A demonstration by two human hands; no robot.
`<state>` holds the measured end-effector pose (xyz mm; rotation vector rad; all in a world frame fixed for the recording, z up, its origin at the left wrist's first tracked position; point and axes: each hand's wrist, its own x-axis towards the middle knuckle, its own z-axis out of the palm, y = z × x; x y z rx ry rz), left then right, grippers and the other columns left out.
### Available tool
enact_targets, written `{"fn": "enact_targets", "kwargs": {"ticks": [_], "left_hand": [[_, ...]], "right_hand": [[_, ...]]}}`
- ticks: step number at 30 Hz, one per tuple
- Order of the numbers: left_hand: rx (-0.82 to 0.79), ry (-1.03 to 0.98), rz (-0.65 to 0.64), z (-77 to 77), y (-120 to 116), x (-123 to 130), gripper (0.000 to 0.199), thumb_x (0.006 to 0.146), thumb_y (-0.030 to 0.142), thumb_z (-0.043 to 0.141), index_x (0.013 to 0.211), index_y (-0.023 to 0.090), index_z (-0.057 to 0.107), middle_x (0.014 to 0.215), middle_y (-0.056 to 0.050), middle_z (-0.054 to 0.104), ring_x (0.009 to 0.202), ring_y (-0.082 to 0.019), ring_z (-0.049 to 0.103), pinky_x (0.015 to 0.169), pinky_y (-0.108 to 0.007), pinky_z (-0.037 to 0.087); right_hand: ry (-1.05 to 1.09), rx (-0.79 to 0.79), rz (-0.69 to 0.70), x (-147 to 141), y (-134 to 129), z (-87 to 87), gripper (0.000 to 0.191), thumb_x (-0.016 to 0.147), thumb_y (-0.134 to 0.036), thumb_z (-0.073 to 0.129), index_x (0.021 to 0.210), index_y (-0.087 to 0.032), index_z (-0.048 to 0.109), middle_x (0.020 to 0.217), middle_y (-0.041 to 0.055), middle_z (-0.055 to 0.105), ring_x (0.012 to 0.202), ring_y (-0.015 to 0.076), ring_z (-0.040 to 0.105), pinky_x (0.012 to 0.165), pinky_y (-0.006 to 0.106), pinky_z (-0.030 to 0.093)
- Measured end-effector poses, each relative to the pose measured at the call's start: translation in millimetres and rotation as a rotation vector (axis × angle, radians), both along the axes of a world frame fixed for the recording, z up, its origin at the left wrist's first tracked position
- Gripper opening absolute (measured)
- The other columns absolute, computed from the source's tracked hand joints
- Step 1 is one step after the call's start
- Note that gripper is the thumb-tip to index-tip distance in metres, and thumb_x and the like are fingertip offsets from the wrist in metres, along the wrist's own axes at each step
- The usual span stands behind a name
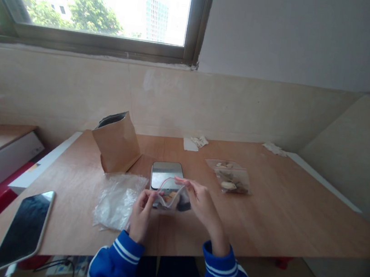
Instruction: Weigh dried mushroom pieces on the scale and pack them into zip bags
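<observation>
Your blue striped sleeves [115, 262] are nearest the lens, and beyond them your left hand [141, 217] and right hand [204, 208] are raised over the bench. Your left fingers [149, 196] are closed in a pinch on the left edge of a small clear zip-top bag [171, 198] with a pink seal strip, and your right fingers [182, 182] curl over its upper edge, touching the strip, so both hands grasp it. Orange and dark contents show through the plastic. You hold the bag over the near edge of a flat glossy device [166, 175], which lies on the bench [264, 214]. Just left of your left hand lies a crumpled clear plastic bag [117, 202], and beyond it stands a kraft paper bag [117, 143] with a dark lining. To the right, a second zip-top bag [229, 177] holds pale and brown pieces. A smartphone [22, 230] lies at the near left of the bench, and white tissue scraps [194, 143] sit along the far edge under the window [87, 1].
</observation>
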<state>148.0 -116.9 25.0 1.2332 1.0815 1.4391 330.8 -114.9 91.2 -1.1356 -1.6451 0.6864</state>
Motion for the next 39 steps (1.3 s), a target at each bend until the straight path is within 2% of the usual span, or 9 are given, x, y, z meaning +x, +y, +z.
{"fn": "enact_targets", "kwargs": {"ticks": [3,6,10,15,20,24,31,36,39], "left_hand": [[0.023,0.005,0.085,0.3,2,0,0.028,0.086,0.044,0.053,0.081,0.017,0.062,0.081,-0.003,0.067,0.078,-0.017,0.059,0.074,-0.027,0.045],[0.043,0.060,0.173,-1.2,10,-4,0.031,0.084,0.046,0.056,0.076,0.017,0.062,0.071,0.000,0.062,0.071,-0.015,0.056,0.069,-0.025,0.044],[0.041,0.106,0.145,-5.0,22,-7,0.034,0.083,0.048,0.056,0.073,0.016,0.061,0.063,0.002,0.055,0.062,-0.013,0.050,0.061,-0.022,0.041],[-0.004,0.113,0.102,-9.3,27,-7,0.035,0.082,0.050,0.056,0.081,0.016,0.065,0.069,0.000,0.059,0.066,-0.013,0.053,0.062,-0.022,0.042],[-0.050,0.044,0.126,-12.8,20,-9,0.035,0.081,0.048,0.058,0.091,0.016,0.067,0.083,-0.003,0.066,0.077,-0.015,0.059,0.068,-0.023,0.046],[-0.086,-0.005,0.087,-16.4,17,-9,0.040,0.082,0.048,0.058,0.102,0.015,0.068,0.093,-0.006,0.069,0.088,-0.019,0.063,0.075,-0.027,0.049],[-0.057,0.067,0.138,-18.6,19,-10,0.036,0.081,0.045,0.060,0.099,0.016,0.070,0.092,-0.006,0.070,0.088,-0.019,0.062,0.077,-0.028,0.048],[-0.016,0.102,0.222,-16.3,18,-9,0.032,0.078,0.046,0.063,0.087,0.015,0.069,0.075,-0.003,0.066,0.074,-0.017,0.060,0.073,-0.028,0.047],[-0.001,0.097,0.231,-17.6,17,-9,0.030,0.079,0.045,0.063,0.083,0.015,0.067,0.073,-0.002,0.064,0.072,-0.016,0.059,0.072,-0.027,0.046]], "right_hand": [[0.048,0.000,-0.094,5,3,-13.0,0.047,0.095,-0.050,0.034,0.109,-0.022,0.069,0.097,0.0074,0.074,0.089,0.0247,0.068,0.079,0.035,0.051],[0.140,-0.034,-0.178,11,8,-35.8,0.054,0.093,-0.057,0.034,0.094,-0.020,0.073,0.084,0.0074,0.074,0.079,0.0246,0.069,0.073,0.034,0.052],[0.264,-0.106,-0.241,13,14,-72.2,0.059,0.089,-0.062,0.036,0.078,-0.017,0.072,0.073,0.0071,0.073,0.071,0.0234,0.068,0.069,0.033,0.052],[0.349,-0.151,-0.331,12,19,-102.0,0.056,0.085,-0.064,0.043,0.079,-0.015,0.070,0.072,0.0088,0.072,0.066,0.0228,0.067,0.061,0.032,0.053],[0.335,-0.109,-0.412,12,17,-109.3,0.046,0.082,-0.059,0.052,0.086,-0.016,0.067,0.083,0.0088,0.072,0.073,0.0211,0.066,0.062,0.029,0.052],[0.323,-0.070,-0.459,7,14,-110.8,0.041,0.081,-0.054,0.055,0.090,-0.016,0.066,0.087,0.0079,0.071,0.076,0.0199,0.065,0.067,0.030,0.052],[0.319,-0.086,-0.491,6,8,-106.9,0.043,0.085,-0.053,0.051,0.099,-0.015,0.066,0.087,0.0085,0.071,0.070,0.0186,0.064,0.064,0.029,0.050],[0.315,-0.063,-0.525,6,7,-107.8,0.044,0.086,-0.054,0.049,0.096,-0.015,0.066,0.081,0.0068,0.070,0.067,0.0174,0.062,0.064,0.029,0.050],[0.314,-0.040,-0.528,6,7,-109.4,0.041,0.086,-0.052,0.050,0.093,-0.015,0.065,0.085,0.0079,0.069,0.070,0.0177,0.062,0.065,0.029,0.050]]}}
